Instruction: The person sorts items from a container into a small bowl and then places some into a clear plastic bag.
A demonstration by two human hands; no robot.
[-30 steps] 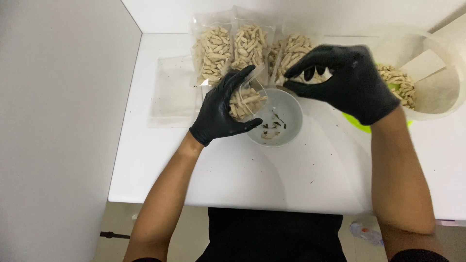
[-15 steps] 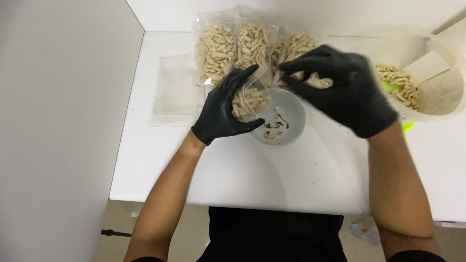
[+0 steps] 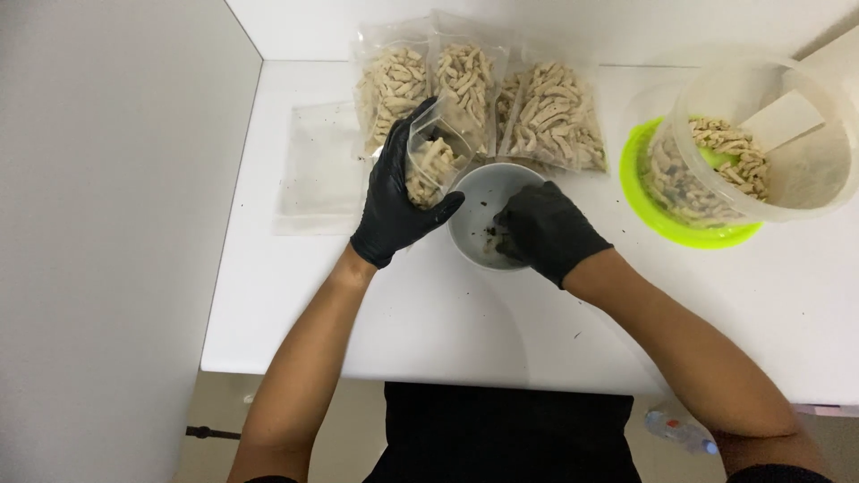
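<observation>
The gloved left hand (image 3: pixel 396 207) gripped a small clear pouch (image 3: pixel 431 161), part-filled with pale dried pieces, at centre frame, touching the rim of a white bowl (image 3: pixel 472 192). The gloved right hand (image 3: pixel 543 231) reached into that bowl, fingers curled; whether it held anything could not be told. Three filled pouches (image 3: pixel 550 116) lay behind; a clear tub (image 3: pixel 810 192) stood upper right.

matt black rubbery gloves (image 3: pixel 394 210), glossy clear plastic bag (image 3: pixel 436 154), smooth white table (image 3: pixel 465 313)
</observation>
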